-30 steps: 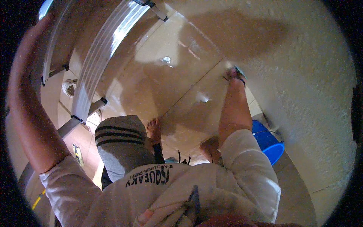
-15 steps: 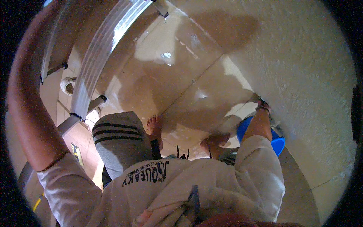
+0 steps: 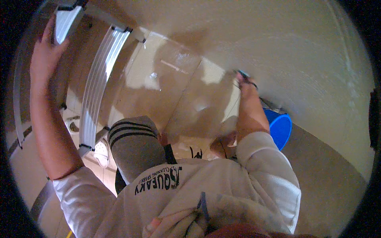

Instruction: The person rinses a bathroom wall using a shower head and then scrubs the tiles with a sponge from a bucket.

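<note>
At the upper left, my left hand wraps its fingers around the edge of an upper metal ladder step. A ribbed lower step of the same ladder curves down beside that arm. My right hand is against the wet beige wall, closed around a small dark and pale item; its kind is too blurred to name. A dark band circles that wrist. Just right of my right forearm stands a blue bucket.
Wet beige floor tiles with shiny patches lie between ladder and wall. My bare feet stand near the bucket. A white perforated clog is by the ladder's foot, with another white shoe farther left.
My right hand has moved up and left along the wall, away from the bucket. My left hand has come into view on the ladder, and the view has shifted.
</note>
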`<state>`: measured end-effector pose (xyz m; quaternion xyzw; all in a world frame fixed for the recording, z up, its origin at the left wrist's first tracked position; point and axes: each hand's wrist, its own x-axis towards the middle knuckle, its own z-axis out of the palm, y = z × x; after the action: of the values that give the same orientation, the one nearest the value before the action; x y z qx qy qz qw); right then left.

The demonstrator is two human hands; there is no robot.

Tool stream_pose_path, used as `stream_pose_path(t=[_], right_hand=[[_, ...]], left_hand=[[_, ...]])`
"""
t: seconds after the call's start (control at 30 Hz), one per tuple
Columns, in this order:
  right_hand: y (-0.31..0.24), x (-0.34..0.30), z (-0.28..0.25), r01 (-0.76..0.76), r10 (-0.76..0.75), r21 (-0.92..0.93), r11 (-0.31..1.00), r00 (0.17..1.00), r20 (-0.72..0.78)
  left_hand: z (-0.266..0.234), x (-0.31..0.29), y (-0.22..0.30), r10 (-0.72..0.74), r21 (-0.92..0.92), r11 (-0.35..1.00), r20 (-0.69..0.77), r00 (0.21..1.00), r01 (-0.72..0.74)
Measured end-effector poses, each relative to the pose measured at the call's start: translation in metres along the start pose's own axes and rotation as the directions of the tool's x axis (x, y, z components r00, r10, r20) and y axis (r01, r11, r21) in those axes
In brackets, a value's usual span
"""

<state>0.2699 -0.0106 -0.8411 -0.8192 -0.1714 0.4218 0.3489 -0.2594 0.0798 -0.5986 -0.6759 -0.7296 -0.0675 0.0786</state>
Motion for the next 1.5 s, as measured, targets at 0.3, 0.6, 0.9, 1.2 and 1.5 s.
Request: stream_pose_path(t=[0.3,0.6,0.9,1.2,1.5], right_hand=[[-0.034,0.002,-0.064,-0.168,0.337,0.815,0.555,0.941,-0.035],[-0.096,-0.073,-0.089,0.075,-0.067,0.375,0.924,0.997,-0.036],[-0.137,-0.120,-0.120,0.116,-0.760,-0.773,0.624,0.319,-0.566],[-0.182,-0.161,-0.112,0.429,-0.955,-0.855,0.291,0.084,-0.284],[-0.089,-0.122,-0.060,0.306,-0.822,-0.950,-0.056,0.527,0.218]], left_hand=[[-0.013,-0.004,0.022,-0.108,0.042,0.994,0.084,0.991,0.104],[-0.033,-0.012,0.045,-0.118,0.036,0.993,0.157,0.981,0.114],[-0.045,-0.022,0.050,-0.115,0.029,0.993,0.095,0.989,0.113],[-0.045,-0.023,0.050,-0.132,-0.071,0.988,0.102,0.986,0.139],[-0.042,-0.021,0.053,-0.118,-0.029,0.992,0.072,0.990,0.121]])
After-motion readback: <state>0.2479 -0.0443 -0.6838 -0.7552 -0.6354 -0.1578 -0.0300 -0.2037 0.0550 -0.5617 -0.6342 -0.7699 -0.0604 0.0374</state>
